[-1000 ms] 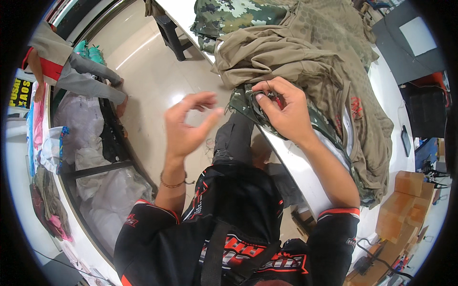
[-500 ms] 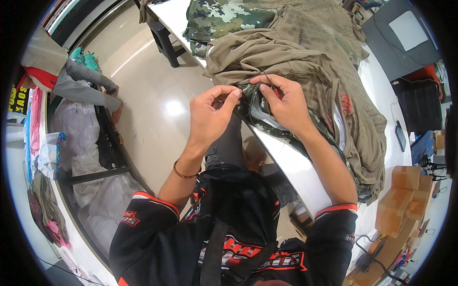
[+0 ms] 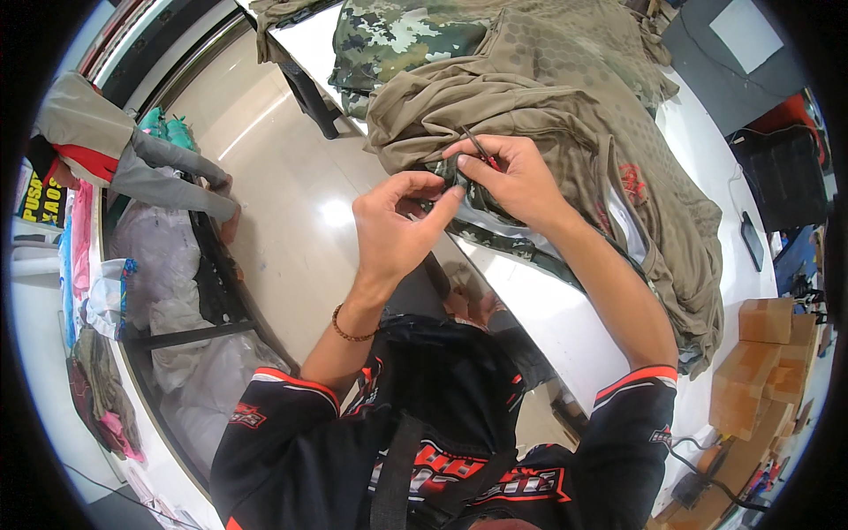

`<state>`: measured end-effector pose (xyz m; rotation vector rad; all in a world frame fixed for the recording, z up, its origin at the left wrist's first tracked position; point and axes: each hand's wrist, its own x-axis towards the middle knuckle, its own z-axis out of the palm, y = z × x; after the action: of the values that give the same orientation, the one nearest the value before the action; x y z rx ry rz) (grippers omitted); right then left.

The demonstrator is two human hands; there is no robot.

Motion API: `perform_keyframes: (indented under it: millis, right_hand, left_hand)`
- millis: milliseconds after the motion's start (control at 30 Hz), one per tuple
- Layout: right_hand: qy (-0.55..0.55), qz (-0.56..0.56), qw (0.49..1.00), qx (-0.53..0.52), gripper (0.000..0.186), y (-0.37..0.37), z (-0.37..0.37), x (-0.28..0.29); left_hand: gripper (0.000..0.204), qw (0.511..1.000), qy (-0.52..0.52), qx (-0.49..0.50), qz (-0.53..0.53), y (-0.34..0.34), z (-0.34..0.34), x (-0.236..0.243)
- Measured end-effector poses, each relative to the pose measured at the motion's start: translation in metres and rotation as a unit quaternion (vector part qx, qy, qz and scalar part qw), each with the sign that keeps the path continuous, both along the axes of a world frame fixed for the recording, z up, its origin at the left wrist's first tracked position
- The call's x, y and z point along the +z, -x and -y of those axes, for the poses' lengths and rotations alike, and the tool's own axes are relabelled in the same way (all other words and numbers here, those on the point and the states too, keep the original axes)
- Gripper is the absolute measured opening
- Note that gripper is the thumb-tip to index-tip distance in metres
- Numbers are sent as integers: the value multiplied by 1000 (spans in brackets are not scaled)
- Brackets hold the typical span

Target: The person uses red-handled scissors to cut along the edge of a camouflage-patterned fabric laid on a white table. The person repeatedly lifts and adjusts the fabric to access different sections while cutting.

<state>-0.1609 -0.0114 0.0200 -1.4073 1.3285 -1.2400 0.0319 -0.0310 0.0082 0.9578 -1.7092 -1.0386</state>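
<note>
My right hand point(image 3: 508, 181) is closed on a dark, pointed tool with red on it point(image 3: 478, 144), which looks like small scissors, and its thumb presses the green camouflage garment point(image 3: 505, 250). My left hand point(image 3: 397, 221) is just left of it, fingertips curled at the garment's folded edge, which they appear to pinch; any thread there is too small to tell. The garment lies along the near edge of the white table point(image 3: 556, 318). A crumpled olive-brown garment point(image 3: 676, 247) with red marks lies over and beyond it, and more camouflage cloth point(image 3: 389, 40) is piled at the back.
A person in grey trousers point(image 3: 177, 168) stands at the left, beside a counter with cloths point(image 3: 84, 230) and a rack of plastic-wrapped items point(image 3: 194, 389). A phone point(image 3: 751, 238), cardboard boxes point(image 3: 751, 371) and a black chair point(image 3: 768, 177) are at the right. A dark stool point(image 3: 314, 102) stands under the table.
My left hand came in from the left, apart from the cloth, to the garment's edge beside my right hand. My right hand has shifted slightly left. The view has shifted a little.
</note>
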Motion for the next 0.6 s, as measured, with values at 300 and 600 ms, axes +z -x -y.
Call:
perform_keyframes:
  millis: [300,600]
  right_hand:
    - [-3,19,999,39,19,5,-1,0]
    - [-80,71,991,85,14,14,8,-11]
  left_hand:
    - [11,991,-88,-14,-98,1,-2,-16]
    - [7,940,-223,-85,-244,-2,12,-20]
